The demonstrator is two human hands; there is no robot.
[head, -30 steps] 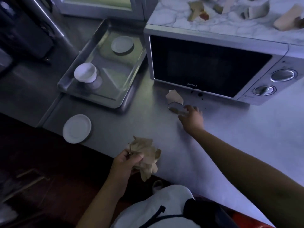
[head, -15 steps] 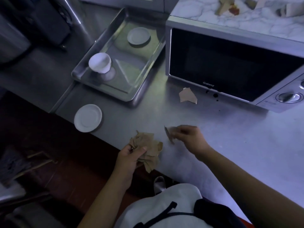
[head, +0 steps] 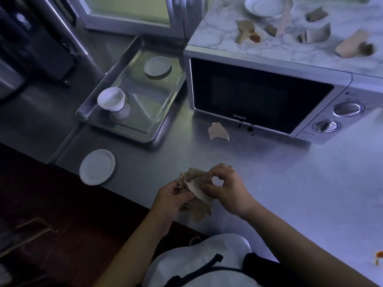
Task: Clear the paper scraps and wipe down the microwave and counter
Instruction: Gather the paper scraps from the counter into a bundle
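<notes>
Head view, dim light. Steel counter (head: pixel 300 183) fills most of the frame. Microwave (head: pixel 259 94) sits on it at upper right, door closed, 2 dials at its right side. Its marble-pattern top carries several brown paper scraps (head: pixel 244 31), a white dish (head: pixel 263 6) at the far edge and a reddish smear (head: pixel 255 38). Metal tray (head: pixel 122 129) stands just left of the microwave, holding 1 white cup (head: pixel 112 98) near its front corner and 1 small white plate (head: pixel 157 66) toward the back. Both hands meet over the counter's near edge. Left hand (head: pixel 172 198) grips a wad of brown paper (head: pixel 193 176), fingers curled round it. Right hand (head: pixel 230 191) pinches a pale scrap (head: pixel 195 190) between thumb and fingers, the scrap touching the wad. White saucer (head: pixel 97 167) lies at the counter edge, left of the hands. 1 loose scrap (head: pixel 218 131) lies flat on the counter just in front of the microwave door, a few dark spots (head: pixel 249 129) beside it.
</notes>
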